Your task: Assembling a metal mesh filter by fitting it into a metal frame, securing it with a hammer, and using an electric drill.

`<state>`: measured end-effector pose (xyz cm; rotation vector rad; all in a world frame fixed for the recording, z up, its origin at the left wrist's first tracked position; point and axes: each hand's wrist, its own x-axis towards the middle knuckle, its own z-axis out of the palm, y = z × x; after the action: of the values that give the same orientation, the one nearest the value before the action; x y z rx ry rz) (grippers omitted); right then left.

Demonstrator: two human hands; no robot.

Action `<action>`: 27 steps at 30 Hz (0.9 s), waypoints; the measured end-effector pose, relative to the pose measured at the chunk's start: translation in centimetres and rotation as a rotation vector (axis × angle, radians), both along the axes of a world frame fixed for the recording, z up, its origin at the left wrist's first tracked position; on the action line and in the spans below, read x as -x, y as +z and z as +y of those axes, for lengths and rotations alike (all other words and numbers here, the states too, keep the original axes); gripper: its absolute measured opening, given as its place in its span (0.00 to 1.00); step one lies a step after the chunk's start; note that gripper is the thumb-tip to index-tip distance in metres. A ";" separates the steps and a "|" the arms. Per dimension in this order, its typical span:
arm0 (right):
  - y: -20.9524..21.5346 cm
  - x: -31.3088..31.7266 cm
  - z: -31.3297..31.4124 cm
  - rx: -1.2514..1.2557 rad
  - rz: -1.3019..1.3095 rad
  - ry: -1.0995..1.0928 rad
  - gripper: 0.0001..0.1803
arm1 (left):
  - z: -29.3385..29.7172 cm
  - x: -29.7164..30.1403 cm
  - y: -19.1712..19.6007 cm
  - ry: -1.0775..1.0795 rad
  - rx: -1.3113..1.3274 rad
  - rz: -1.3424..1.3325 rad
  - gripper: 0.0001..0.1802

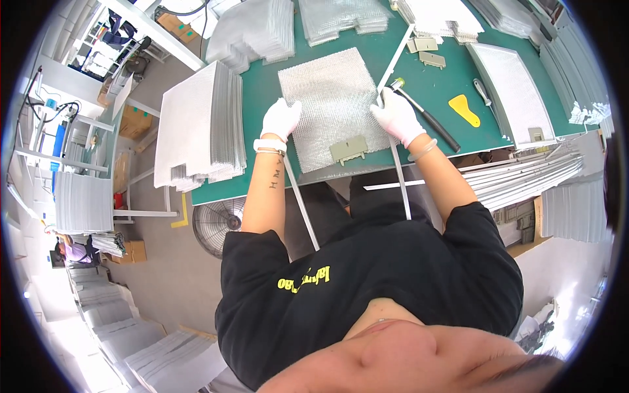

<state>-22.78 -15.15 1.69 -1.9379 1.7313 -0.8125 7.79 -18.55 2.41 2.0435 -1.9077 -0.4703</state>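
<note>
Okay so, the mesh [334, 98] lies on the green table [458, 73], a clip [348, 150] near its bottom edge. Right hand [398, 116] has fingers closed round a strip [397, 56]; left hand [281, 119]'s at the mesh's left edge, can't tell its grip.

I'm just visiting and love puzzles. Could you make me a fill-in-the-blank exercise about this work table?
1. The gloves on the left hand and right hand are coloured ____.
2. The mesh sheet lies on a tabletop coloured ____.
3. The scraper near the hammer is coloured ____.
4. Of the two hands, the one nearer the fan in the picture is the ____ one.

Missing words: white; green; yellow; left.
</note>
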 end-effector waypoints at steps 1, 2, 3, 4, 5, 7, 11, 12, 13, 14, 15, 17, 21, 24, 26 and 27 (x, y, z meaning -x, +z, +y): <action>-0.2 0.0 -0.2 0.011 0.031 0.024 0.20 | -0.5 -0.3 0.4 -0.036 -0.053 0.027 0.33; -0.2 -0.1 -0.3 0.022 0.060 0.053 0.20 | -0.7 -1.0 0.4 -0.033 -0.053 0.027 0.33; -0.2 -0.1 -0.2 0.022 0.059 0.055 0.20 | -0.8 -1.8 0.4 0.028 -0.126 0.382 0.34; -0.1 -0.1 -0.2 0.020 0.105 0.079 0.19 | -0.8 -2.6 0.4 0.089 -0.196 0.738 0.34; 0.0 0.0 -0.2 0.018 0.152 0.098 0.19 | -0.7 -3.1 0.8 0.102 -0.259 0.869 0.35; 0.0 0.5 -0.7 0.016 0.113 0.149 0.18 | -1.1 -3.5 0.8 0.049 -0.250 0.801 0.37; -0.4 0.9 -0.7 0.142 -0.020 0.249 0.17 | 0.5 -0.5 0.6 -0.070 0.071 -0.116 0.43; -0.7 1.4 -0.5 0.144 -0.018 0.236 0.17 | 2.2 2.2 2.3 -0.029 0.186 -0.501 0.45; -0.8 1.6 -0.1 0.287 0.026 0.225 0.18 | 3.5 3.3 3.7 -0.077 0.286 -0.442 0.45; -0.7 1.3 0.4 0.431 0.070 0.223 0.18 | 5.0 3.6 2.3 -0.128 0.534 -0.390 0.42; 0.2 1.0 1.4 0.244 -0.073 0.220 0.16 | 7.0 4.5 1.6 -0.259 0.641 -0.093 0.36; 0.0 2.3 2.2 0.112 -0.069 0.221 0.15 | 12.8 8.5 3.5 -0.287 -0.073 0.545 0.26; 1.6 1.8 5.1 -0.113 -0.111 0.277 0.16 | 20.6 12.1 -5.2 0.120 -0.947 1.822 0.32; 1.6 1.1 8.1 -0.262 -0.229 0.291 0.26 | 21.3 14.9 -7.5 0.260 -0.665 1.974 0.35; -0.2 0.7 11.1 -0.057 -0.428 0.134 0.31 | 20.8 15.5 -7.4 0.244 -0.474 1.988 0.36; -1.3 0.5 12.3 -0.022 -0.503 0.108 0.36 | 20.3 15.5 -6.2 0.228 -0.429 2.039 0.35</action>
<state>-23.30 -2.86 0.39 -1.6139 1.3172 -1.1182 -7.75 1.71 -3.76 0.7347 -0.2563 -1.8792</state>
